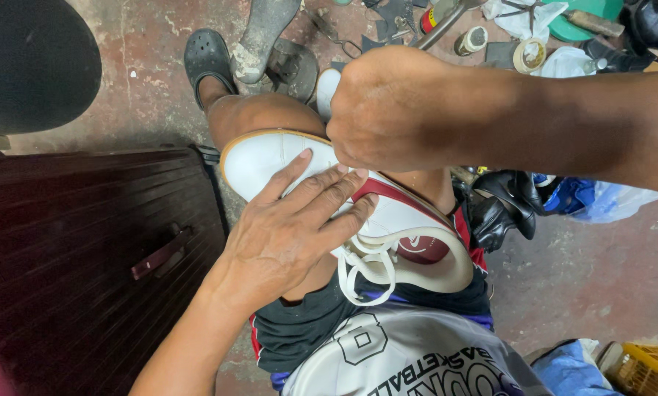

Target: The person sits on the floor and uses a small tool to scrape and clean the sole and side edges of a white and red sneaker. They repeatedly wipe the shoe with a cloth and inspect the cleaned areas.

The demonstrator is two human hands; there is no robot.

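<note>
A white sneaker (259, 158) with red trim, a tan sole edge and loose white laces lies on its side across my lap and knee. My left hand (292, 227) lies flat on its upper, fingers spread, pressing it down. My right hand (391, 110) is closed into a fist at the shoe's far edge; whatever it grips is hidden under the fingers. The laces (365, 264) hang loose near my shorts.
A dark red wooden case (79, 257) stands at my left. My foot wears a black clog (204, 55) on the concrete floor. Tools, a tape roll (528, 53), tins and scraps lie at the top. Black shoes (508, 202) and a blue bag sit at right, a yellow crate (648, 367) at bottom right.
</note>
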